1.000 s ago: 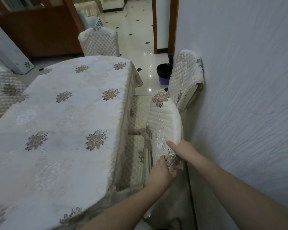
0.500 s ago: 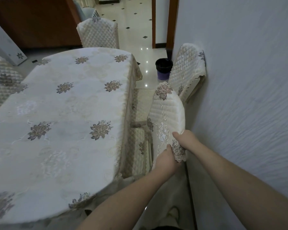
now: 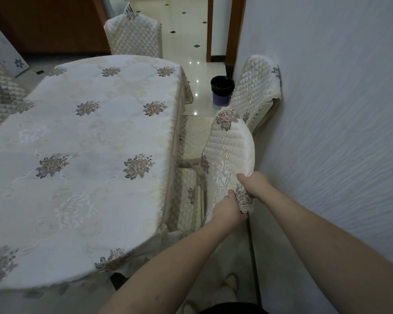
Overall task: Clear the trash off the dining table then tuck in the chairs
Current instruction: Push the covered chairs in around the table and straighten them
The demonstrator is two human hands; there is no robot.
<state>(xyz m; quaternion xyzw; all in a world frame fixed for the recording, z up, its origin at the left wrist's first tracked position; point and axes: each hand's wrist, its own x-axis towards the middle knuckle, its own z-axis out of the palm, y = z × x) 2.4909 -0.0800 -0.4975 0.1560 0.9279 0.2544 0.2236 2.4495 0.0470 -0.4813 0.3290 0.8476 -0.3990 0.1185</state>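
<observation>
Between the dining table (image 3: 77, 143) and the textured white wall (image 3: 327, 132) stands the near chair (image 3: 232, 150), its quilted cream cover bearing floral embroidery. Left hand (image 3: 227, 210) grips the lower edge of the chair back from the table side, fingers curled round the cover fabric. Right hand (image 3: 252, 182) grips the same back from the wall side, fingers clamped over the top edge, thumb hidden behind the cloth. Seat of this chair sits partly under the overhanging tablecloth.

Table surface: oval top, fully draped in a cream cloth with repeated brown-grey flower motifs; the cloth hangs down past the edge on the chair side.

Second chair (image 3: 256, 91), same cover, stands farther along with its back touching the wall. A third chair (image 3: 134, 35) stands at the far end of the table, and a fourth (image 3: 0, 98) is partly visible at the left frame edge.

Black-lined purple waste bin (image 3: 221, 91) stands on the glossy cream tile floor (image 3: 191, 30), just beside the second chair. Floor tiles carry small black diamond insets. Dark wooden cabinetry (image 3: 50, 23) runs behind the table; a wood-framed doorway (image 3: 220, 28) opens beyond the bin.
</observation>
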